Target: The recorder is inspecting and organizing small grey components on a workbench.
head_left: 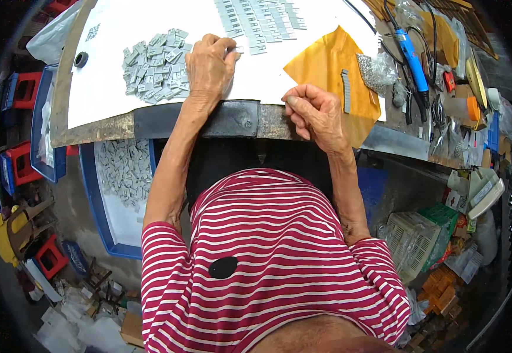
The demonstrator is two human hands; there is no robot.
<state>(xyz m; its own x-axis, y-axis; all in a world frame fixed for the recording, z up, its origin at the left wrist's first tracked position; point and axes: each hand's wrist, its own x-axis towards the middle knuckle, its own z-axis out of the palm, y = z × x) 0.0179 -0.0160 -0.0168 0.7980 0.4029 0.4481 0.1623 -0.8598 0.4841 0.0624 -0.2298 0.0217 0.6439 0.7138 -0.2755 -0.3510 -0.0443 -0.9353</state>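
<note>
My left hand (pixel 212 66) reaches over the white sheet, thumb and fingers closed at a small grey plastic piece (pixel 240 50), which is partly hidden by the fingertips. Beside that hand, to the left, is a loose heap of small grey plastic pieces (pixel 156 67). Just beyond it, similar pieces are laid out in slanting rows (pixel 256 23). At the table's front edge my right hand (pixel 319 115) has its thumb and forefinger pinched together; whatever is between them is too small to tell. Right of it, a stack of grey pieces (pixel 345 91) lies on orange-brown paper (pixel 320 65).
A black ring (pixel 81 59) lies at the sheet's left. To the right are a blue electric screwdriver (pixel 412 59), a bag of small metal parts (pixel 373 73) and cables. Below the table's left side, a blue tray (pixel 106 217) holds many grey pieces. Red stools (pixel 23 162) stand further left.
</note>
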